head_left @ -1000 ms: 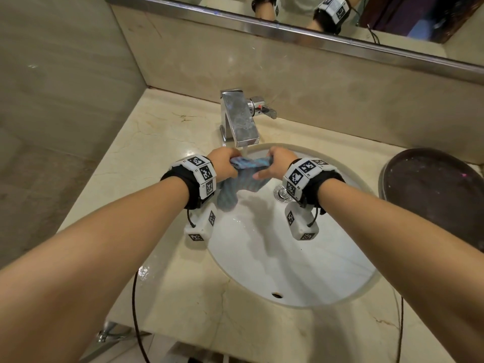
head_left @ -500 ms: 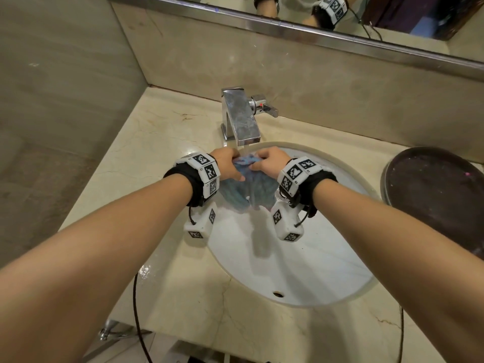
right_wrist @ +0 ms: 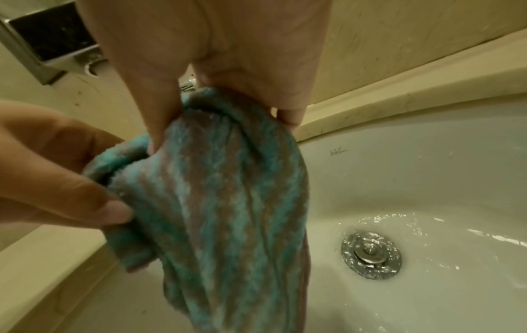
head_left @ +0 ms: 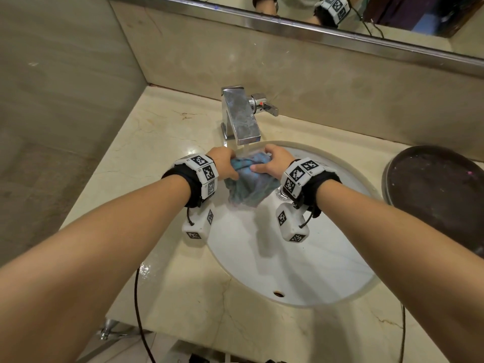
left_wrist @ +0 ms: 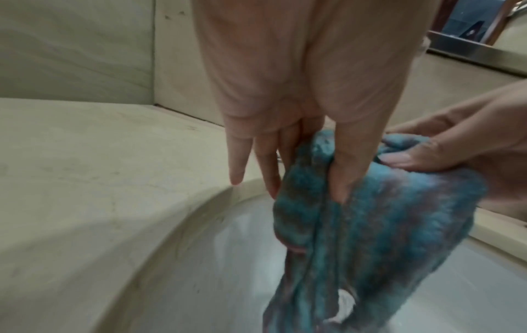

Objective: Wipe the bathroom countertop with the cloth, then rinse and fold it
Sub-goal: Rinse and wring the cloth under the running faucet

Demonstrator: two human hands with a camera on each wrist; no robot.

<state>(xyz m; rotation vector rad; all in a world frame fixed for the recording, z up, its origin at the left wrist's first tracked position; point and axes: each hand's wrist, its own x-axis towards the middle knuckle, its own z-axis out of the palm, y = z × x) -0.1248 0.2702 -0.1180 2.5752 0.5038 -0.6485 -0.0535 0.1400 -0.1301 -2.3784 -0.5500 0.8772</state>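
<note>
A wet cloth (head_left: pixel 248 184) (left_wrist: pixel 370 225) (right_wrist: pixel 228 202), striped teal and grey, hangs bunched over the white sink (head_left: pixel 301 258) under the chrome faucet (head_left: pixel 239 116). A thin stream of water falls from the spout onto its top. My left hand (head_left: pixel 224 165) (left_wrist: pixel 299 146) pinches the cloth's left side between thumb and fingers. On the right side my right hand (head_left: pixel 273 163) (right_wrist: pixel 222 108) grips it, thumb in front. The hands are close together and the cloth's lower part dangles free.
The beige marble countertop (head_left: pixel 157 158) surrounds the sink, with a wet patch at its front left. A dark round tray (head_left: pixel 440 195) sits at the right. Water runs over the drain plug (right_wrist: pixel 370 254). A wall stands at the left and a mirror (head_left: pixel 366 17) behind.
Both hands drew the cloth together, then apart again slightly, rubbing it under the stream. The cloth hangs more spread out than half a second ago.
</note>
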